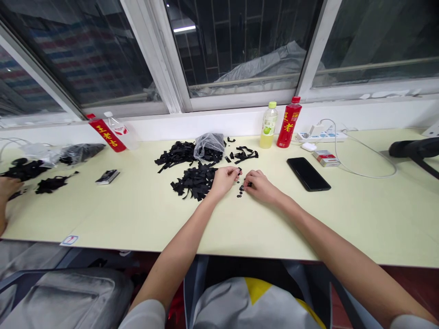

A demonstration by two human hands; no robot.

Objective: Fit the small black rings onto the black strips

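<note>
Over the table, my left hand (224,179) pinches a small black piece (239,171) between thumb and fingertips. Just to its right, my right hand (261,186) is curled with its fingertips down at the tabletop, among small black rings (239,196). Something dark shows under those fingers, too small to name. A heap of short black strips (194,182) lies beside my left hand. Behind it is a second heap of black strips (176,154), partly under a clear plastic bag (209,147). Loose black scraps (244,155) lie beyond my hands.
A yellow drink bottle (268,125) and a red bottle (289,122) stand by the window wall. Rightward are a black phone (308,174), a small box (325,158), a power strip (320,136) and a white cable (373,177). At far left, another person's hand (9,187) touches black pieces.
</note>
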